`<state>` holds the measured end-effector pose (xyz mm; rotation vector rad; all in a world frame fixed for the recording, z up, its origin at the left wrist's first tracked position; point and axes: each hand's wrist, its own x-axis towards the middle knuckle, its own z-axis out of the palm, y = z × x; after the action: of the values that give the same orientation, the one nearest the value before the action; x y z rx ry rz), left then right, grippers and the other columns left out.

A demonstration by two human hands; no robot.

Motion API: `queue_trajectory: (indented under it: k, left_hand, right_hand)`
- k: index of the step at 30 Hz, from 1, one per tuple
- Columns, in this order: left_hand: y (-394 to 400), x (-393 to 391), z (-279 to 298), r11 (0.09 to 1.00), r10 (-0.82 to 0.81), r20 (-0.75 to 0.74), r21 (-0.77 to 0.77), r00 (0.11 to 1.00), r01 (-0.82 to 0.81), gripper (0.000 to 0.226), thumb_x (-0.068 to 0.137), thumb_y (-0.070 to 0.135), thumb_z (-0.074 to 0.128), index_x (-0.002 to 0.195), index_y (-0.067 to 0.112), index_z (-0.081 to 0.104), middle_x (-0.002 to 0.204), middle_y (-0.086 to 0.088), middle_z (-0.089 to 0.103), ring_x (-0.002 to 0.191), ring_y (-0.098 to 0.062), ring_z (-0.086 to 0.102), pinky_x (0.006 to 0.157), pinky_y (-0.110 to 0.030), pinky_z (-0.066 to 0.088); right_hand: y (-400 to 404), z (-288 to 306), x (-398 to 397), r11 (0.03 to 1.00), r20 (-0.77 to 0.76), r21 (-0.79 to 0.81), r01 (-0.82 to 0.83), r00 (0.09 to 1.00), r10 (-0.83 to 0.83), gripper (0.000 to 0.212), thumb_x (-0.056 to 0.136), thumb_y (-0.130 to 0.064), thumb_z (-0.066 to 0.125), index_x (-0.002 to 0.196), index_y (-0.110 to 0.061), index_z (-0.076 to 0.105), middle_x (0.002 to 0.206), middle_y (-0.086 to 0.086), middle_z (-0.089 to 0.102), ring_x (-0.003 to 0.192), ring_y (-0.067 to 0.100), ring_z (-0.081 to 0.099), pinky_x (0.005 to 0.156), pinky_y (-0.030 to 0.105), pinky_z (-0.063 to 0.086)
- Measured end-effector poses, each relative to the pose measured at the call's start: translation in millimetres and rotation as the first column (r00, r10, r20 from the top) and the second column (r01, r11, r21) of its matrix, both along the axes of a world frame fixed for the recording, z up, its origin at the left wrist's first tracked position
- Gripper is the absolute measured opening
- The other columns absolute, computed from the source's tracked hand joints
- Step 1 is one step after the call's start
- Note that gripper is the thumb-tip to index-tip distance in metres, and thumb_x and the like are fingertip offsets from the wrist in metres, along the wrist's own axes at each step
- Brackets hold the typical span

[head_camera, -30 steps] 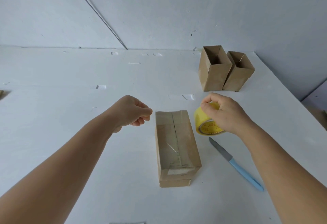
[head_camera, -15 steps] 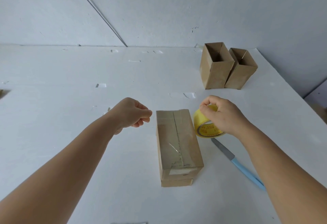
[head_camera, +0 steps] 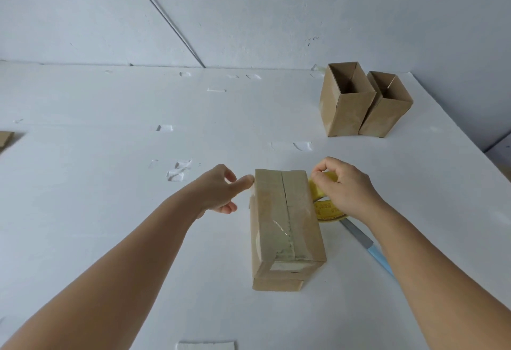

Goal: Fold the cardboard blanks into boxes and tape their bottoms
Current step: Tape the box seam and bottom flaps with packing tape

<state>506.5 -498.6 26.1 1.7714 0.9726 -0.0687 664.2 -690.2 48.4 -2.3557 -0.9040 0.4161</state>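
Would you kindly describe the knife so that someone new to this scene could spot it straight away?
Start at the white table and find the cardboard box lying flat between the two hands. Just to its right, the right hand grips a yellow tape roll; the knife lies on the table behind it. It is the only slim thing there, with a grey blade and light blue handle.
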Motion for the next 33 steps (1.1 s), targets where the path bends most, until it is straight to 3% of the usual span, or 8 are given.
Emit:
queue_trajectory:
  k: [3,7,12,17,21,24,28,33]
  left_hand:
    - [-6.9,-6.7,-7.4,0.998,-0.010,-0.051,0.062,0.999,0.014,0.046,0.081,0.057,0.063,0.101,0.018,0.050,0.089,-0.008,0.069,0.077,-0.019,0.071,0.080,-0.040,0.059]
    - [-26.1,-5.8,-3.9,0.984,0.034,0.225,0.165,0.974,-0.072,0.016,0.099,0.032,0.042,0.100,0.021,0.054,0.109,0.003,0.063,0.099,-0.018,0.061,0.091,-0.036,0.049]
    - [-63.9,0.4,3.4,0.993,-0.007,0.359,-0.111,0.933,0.050,0.070,0.099,0.048,0.036,0.153,0.025,0.000,0.146,0.015,0.029,0.132,-0.002,0.029,0.109,-0.022,0.025]
    - [-53.7,-1.2,-10.1,0.952,-0.058,0.262,-0.277,0.963,0.133,0.058,0.086,0.064,0.049,0.129,0.024,0.049,0.122,0.004,0.064,0.109,-0.010,0.062,0.100,-0.032,0.047]
    - [-43.3,6.5,1.2,0.937,-0.272,0.048,0.239,0.961,0.254,0.105,0.071,0.079,0.050,0.148,0.014,0.018,0.153,0.001,0.030,0.140,-0.019,0.031,0.112,-0.040,0.032]
    - [-55.2,27.5,26.5,0.600,-0.499,-0.100,0.677,0.861,0.426,0.101,0.083,0.069,0.045,0.153,0.016,-0.004,0.161,0.003,0.002,0.148,-0.016,-0.009,0.119,-0.041,0.002]
    - [-65.4,54.9,32.2,0.459,-0.616,-0.277,0.635,0.738,0.622,0.081,0.086,0.069,0.043,0.149,0.024,0.020,0.141,-0.002,0.047,0.133,-0.024,0.040,0.107,-0.035,0.027]
    - [-63.2,53.3,20.9,0.488,-0.552,-0.239,0.685,0.799,0.541,0.068,0.085,0.067,0.044,0.142,0.030,0.036,0.138,0.008,0.050,0.126,-0.016,0.045,0.101,-0.030,0.030]
  right_hand:
    - [-1.8,1.0,-1.3,1.000,0.006,0.001,0.012,1.000,-0.012,0.015,0.095,-0.034,0.047,0.084,-0.031,0.057,0.074,-0.017,0.055,0.070,0.004,0.049,0.088,0.035,0.037]
    - [-2.1,0.0,-2.3,1.000,0.024,-0.002,0.021,1.000,-0.021,0.014,0.095,-0.034,0.047,0.086,-0.030,0.057,0.073,-0.017,0.054,0.070,0.004,0.048,0.087,0.034,0.037]
    - [0.1,-4.2,-6.9,1.000,0.060,0.004,0.019,0.998,-0.019,0.014,0.095,-0.035,0.046,0.088,-0.030,0.057,0.073,-0.015,0.056,0.071,0.005,0.048,0.088,0.036,0.039]
    - [-1.2,-8.3,-7.1,1.000,0.100,0.003,0.007,0.995,-0.007,0.017,0.096,-0.037,0.043,0.093,-0.029,0.057,0.088,-0.008,0.058,0.083,0.016,0.049,0.090,0.038,0.040]
    - [-0.5,-11.2,-2.5,1.000,0.130,-0.013,-0.012,0.991,0.014,0.017,0.095,-0.037,0.042,0.088,-0.032,0.056,0.091,-0.007,0.062,0.084,0.018,0.052,0.089,0.038,0.037]
    - [2.1,-13.1,-0.1,0.999,0.174,-0.042,-0.022,0.984,0.029,0.017,0.095,-0.039,0.042,0.090,-0.032,0.057,0.093,-0.003,0.063,0.091,0.021,0.055,0.087,0.039,0.037]
    - [2.4,-12.9,2.4,0.995,0.190,-0.056,-0.086,0.977,0.095,0.021,0.097,-0.038,0.041,0.105,-0.029,0.058,0.101,-0.002,0.062,0.098,0.021,0.055,0.088,0.039,0.039]
    - [-19.4,-25.0,6.6,0.969,-0.392,0.205,0.140,0.919,-0.050,0.025,0.082,-0.058,0.051,0.096,-0.039,0.061,0.103,-0.011,0.062,0.101,0.012,0.058,0.088,0.033,0.048]
